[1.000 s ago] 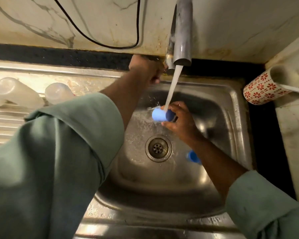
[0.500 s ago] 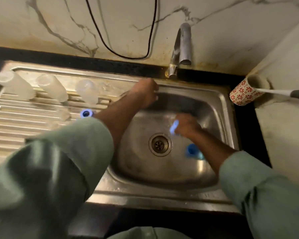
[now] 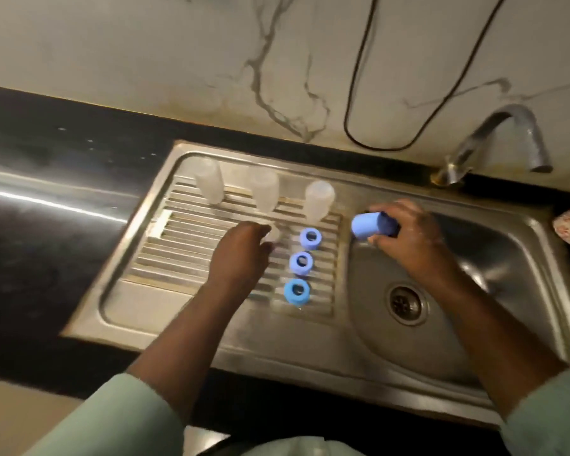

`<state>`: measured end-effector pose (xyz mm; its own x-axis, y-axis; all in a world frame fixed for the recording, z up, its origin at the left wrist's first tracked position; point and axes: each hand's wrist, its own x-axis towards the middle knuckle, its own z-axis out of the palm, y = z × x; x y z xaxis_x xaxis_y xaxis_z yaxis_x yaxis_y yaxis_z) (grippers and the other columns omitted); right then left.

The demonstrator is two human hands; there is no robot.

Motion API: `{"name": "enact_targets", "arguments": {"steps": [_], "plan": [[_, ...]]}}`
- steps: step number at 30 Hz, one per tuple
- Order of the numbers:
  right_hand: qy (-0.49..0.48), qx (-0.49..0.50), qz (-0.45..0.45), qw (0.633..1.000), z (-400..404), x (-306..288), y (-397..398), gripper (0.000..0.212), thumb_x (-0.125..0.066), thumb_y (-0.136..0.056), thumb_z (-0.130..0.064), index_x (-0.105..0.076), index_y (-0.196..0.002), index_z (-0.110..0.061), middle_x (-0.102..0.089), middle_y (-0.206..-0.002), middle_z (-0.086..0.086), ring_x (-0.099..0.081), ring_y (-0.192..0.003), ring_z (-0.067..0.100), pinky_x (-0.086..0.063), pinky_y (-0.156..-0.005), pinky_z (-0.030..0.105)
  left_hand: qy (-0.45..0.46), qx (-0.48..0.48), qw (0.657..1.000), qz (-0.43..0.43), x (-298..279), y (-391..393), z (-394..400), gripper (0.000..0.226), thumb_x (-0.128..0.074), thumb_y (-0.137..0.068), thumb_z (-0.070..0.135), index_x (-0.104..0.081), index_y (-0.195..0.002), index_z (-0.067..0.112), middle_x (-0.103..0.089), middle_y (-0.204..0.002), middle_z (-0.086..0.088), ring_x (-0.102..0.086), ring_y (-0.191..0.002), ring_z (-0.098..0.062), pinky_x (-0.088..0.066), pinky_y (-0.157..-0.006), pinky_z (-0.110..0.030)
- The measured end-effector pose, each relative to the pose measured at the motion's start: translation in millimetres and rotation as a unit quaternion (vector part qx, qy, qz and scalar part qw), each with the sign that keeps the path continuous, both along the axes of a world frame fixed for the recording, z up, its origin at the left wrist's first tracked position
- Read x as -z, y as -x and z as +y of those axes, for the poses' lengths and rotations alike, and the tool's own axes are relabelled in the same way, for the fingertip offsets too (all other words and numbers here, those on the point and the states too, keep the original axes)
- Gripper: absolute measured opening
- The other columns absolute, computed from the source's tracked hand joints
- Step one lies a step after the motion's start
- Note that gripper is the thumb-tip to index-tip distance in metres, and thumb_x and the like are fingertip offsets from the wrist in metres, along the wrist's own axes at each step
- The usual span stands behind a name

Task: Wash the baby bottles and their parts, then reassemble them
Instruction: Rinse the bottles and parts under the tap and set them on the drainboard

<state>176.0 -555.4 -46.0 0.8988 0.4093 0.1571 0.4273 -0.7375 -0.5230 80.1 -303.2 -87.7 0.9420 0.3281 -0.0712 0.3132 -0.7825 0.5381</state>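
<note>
Rinsed blue cap (image 3: pixel 372 225) heading for the draining board (image 3: pixel 185 245)

Head view: the right hand (image 3: pixel 408 235) is gripping the cap, which is jutting toward nine o'clock past the fingertips, over the sink (image 3: pixel 524 245) rim. The left hand (image 3: pixel 241 255), fingers curled, is touching something pale; its grasp is unclear. A wet cap could be slipping.

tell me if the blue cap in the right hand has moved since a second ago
Yes. The blue cap was under the tap over the basin; the right hand now holds it at the sink's left edge, beside the draining board.
</note>
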Motion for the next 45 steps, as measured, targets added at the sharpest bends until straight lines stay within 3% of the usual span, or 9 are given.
{"name": "enact_targets", "arguments": {"steps": [6,13,22,25,28,33,36,39,45], "plan": [[0.043,-0.151,0.025,0.987,146.7,-8.5,18.1,0.049,-0.071,-0.072,-0.001,-0.065,-0.120,-0.010,-0.063,-0.120,0.010,-0.055,-0.109,0.029,-0.037,-0.093,0.028,-0.087,0.037,0.981,0.167,37.6,31.6,83.5,0.025,-0.057,-0.095,0.018,-0.065,-0.119,0.015,-0.061,-0.119,-0.008,-0.061,-0.112,-0.030,-0.052,-0.090,-0.040],[0.217,-0.196,-0.053,0.955,232.4,34.7,9.7,0.033,-0.066,-0.083,-0.014,-0.065,-0.116,-0.018,-0.060,-0.115,0.003,-0.051,-0.105,0.024,-0.044,-0.085,0.034,-0.073,0.073,0.981,0.162,58.9,33.6,103.0,0.033,-0.061,-0.093,0.021,-0.058,-0.124,0.013,-0.054,-0.138,-0.014,-0.055,-0.120,-0.033,-0.050,-0.091,-0.041],[0.217,-0.155,-0.022,0.963,235.5,54.8,12.9,0.055,-0.066,-0.084,-0.011,-0.051,-0.136,-0.021,-0.054,-0.130,0.004,-0.048,-0.115,0.026,-0.044,-0.096,0.038,-0.091,0.067,0.977,0.178,54.0,17.8,107.8,0.021,-0.060,-0.093,0.015,-0.063,-0.113,0.008,-0.064,-0.117,-0.014,-0.063,-0.109,-0.034,-0.050,-0.086,-0.039],[0.153,-0.127,-0.044,0.979,204.7,41.2,22.3,0.046,-0.069,-0.082,-0.012,-0.061,-0.127,-0.019,-0.060,-0.121,0.002,-0.051,-0.108,0.024,-0.044,-0.087,0.033,-0.081,0.035,0.980,0.179,37.4,10.6,105.5,0.020,-0.055,-0.096,0.016,-0.063,-0.113,0.009,-0.064,-0.117,-0.014,-0.063,-0.108,-0.034,-0.050,-0.085,-0.039],[0.108,-0.093,-0.036,0.989,149.6,21.0,30.3,0.024,-0.071,-0.080,-0.015,-0.071,-0.104,-0.013,-0.066,-0.105,0.005,-0.055,-0.096,0.028,-0.043,-0.082,0.033,-0.066,-0.036,0.995,0.069,12.5,4.4,81.4,0.012,-0.059,-0.096,0.024,-0.065,-0.098,0.014,-0.065,-0.093,-0.007,-0.065,-0.093,-0.035,-0.044,-0.069,-0.034],[0.097,0.049,0.093,0.990,7.2,28.6,47.5,0.005,-0.071,-0.080,-0.010,-0.073,-0.080,-0.005,-0.069,-0.089,0.016,-0.061,-0.088,0.035,-0.046,-0.080,0.042,0.004,0.134,0.990,-0.037,-16.5,-14.4,-62.5,0.020,-0.056,-0.092,0.027,-0.072,-0.094,0.017,-0.073,-0.093,-0.010,-0.067,-0.093,-0.036,-0.048,-0.070,-0.037],[0.175,0.131,0.208,0.953,-74.3,56.0,45.0,0.012,-0.061,-0.086,-0.009,-0.072,-0.090,-0.006,-0.069,-0.099,0.016,-0.062,-0.095,0.029,-0.045,-0.080,0.034,-0.002,0.227,0.973,0.047,0.2,-29.9,-147.2,0.025,-0.053,-0.096,0.029,-0.069,-0.112,0.018,-0.070,-0.113,-0.011,-0.064,-0.107,-0.034,-0.050,-0.083,-0.038],[0.162,0.200,0.230,0.939,-173.9,87.2,23.7,0.027,-0.065,-0.081,-0.007,-0.071,-0.107,-0.011,-0.066,-0.116,0.012,-0.060,-0.108,0.028,-0.047,-0.089,0.034,0.005,0.269,0.954,0.130,32.0,-55.0,-239.2,0.029,-0.054,-0.094,0.022,-0.066,-0.120,0.020,-0.066,-0.124,-0.010,-0.062,-0.114,-0.034,-0.050,-0.090,-0.039],[0.231,0.132,0.324,0.908,-270.7,166.1,-27.6,0.073,-0.074,-0.078,-0.011,-0.044,-0.143,-0.025,-0.035,-0.144,0.010,-0.052,-0.121,0.030,-0.038,-0.098,0.030,0.039,0.230,0.938,0.256,100.5,-94.7,-332.9,0.029,-0.055,-0.094,0.017,-0.066,-0.121,0.016,-0.064,-0.129,-0.010,-0.059,-0.118,-0.033,-0.047,-0.095,-0.037]]}}
